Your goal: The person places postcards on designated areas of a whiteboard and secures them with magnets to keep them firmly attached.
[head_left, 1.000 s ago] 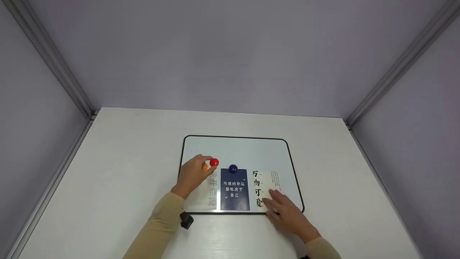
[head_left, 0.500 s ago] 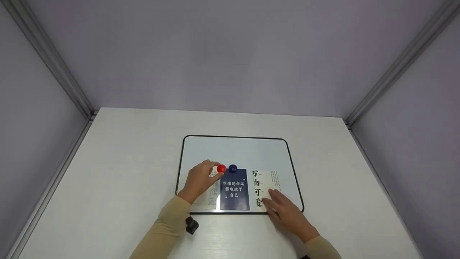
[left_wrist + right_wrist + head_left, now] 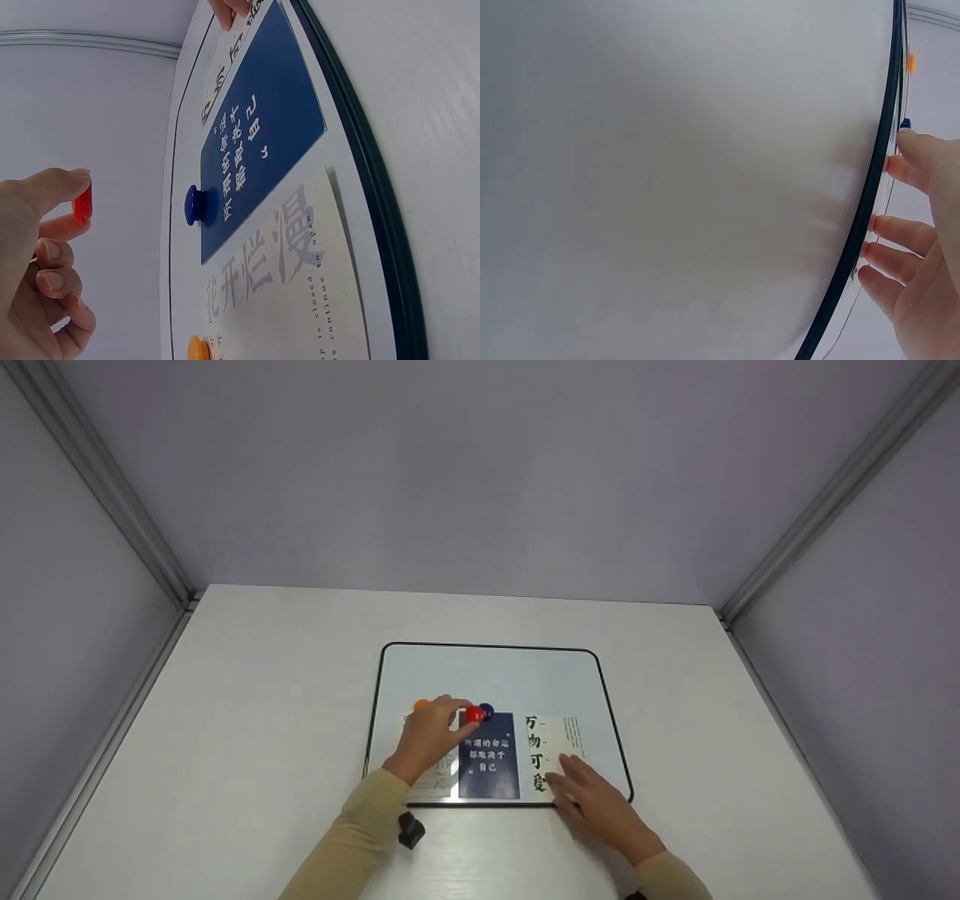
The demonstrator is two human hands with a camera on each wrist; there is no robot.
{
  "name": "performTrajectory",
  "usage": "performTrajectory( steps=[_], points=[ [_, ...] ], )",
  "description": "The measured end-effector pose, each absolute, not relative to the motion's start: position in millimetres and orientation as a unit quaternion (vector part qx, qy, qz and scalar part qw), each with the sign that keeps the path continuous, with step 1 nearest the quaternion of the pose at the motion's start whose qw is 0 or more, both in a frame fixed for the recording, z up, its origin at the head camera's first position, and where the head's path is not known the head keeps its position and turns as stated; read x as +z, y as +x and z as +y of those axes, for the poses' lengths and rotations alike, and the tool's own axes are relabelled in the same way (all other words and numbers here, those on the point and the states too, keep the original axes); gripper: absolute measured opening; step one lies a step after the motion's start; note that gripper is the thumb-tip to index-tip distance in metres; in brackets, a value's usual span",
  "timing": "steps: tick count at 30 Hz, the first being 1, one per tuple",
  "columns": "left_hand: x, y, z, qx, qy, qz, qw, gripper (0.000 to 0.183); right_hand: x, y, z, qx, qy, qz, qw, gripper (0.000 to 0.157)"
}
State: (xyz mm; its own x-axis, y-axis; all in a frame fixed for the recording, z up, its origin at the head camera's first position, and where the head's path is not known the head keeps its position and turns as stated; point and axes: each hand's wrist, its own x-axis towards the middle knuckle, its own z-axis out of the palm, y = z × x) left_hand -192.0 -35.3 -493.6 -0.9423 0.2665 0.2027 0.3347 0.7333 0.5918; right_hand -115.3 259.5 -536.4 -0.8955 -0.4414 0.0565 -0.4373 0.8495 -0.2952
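Note:
Between thumb and forefinger, my left hand (image 3: 431, 735) pinches a red round magnet (image 3: 83, 202), held up off the whiteboard (image 3: 487, 675). A blue magnet (image 3: 196, 205) sits at the top edge of the dark blue card (image 3: 489, 776). On the left, a pale card with grey characters (image 3: 277, 300) has an orange magnet (image 3: 421, 703) at its top; my left hand partly covers this card in the head view. My right hand (image 3: 596, 802) rests its fingertips on the lower part of the cream card with black characters (image 3: 562, 735), fingers extended.
The whiteboard's black rim (image 3: 487, 805) lies on a white table (image 3: 285, 660). Grey panels (image 3: 480, 472) stand behind and at both sides. A small black device (image 3: 411, 830) is at the left wrist.
My left hand has moved right with the red magnet, from above the left card toward the blue magnet. The orange magnet shows again behind it. My right hand has stayed put.

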Motion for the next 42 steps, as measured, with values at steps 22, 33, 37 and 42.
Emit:
performTrajectory(
  steps=[22, 33, 37, 42],
  points=[
    [-497.3, -190.4, -19.5, -0.338, -0.173, -0.924, 0.045, 0.034, -538.1, -117.1, 257.9, -0.149, -0.216, 0.964, 0.038, 0.038],
    [-499.0, -195.3, 1.4, -0.329, -0.177, -0.927, 0.032, 0.030, -535.3, -117.8, 256.0, -0.165, -0.217, 0.961, 0.044, 0.038],
    [-501.7, -198.5, 9.3, -0.326, -0.173, -0.929, 0.029, 0.029, -534.1, -118.1, 254.7, -0.168, -0.219, 0.960, 0.046, 0.039],
    [-506.3, -202.5, 16.6, -0.321, -0.182, -0.928, 0.043, 0.029, -534.9, -120.0, 255.1, -0.167, -0.221, 0.960, 0.052, 0.040]
  ],
)
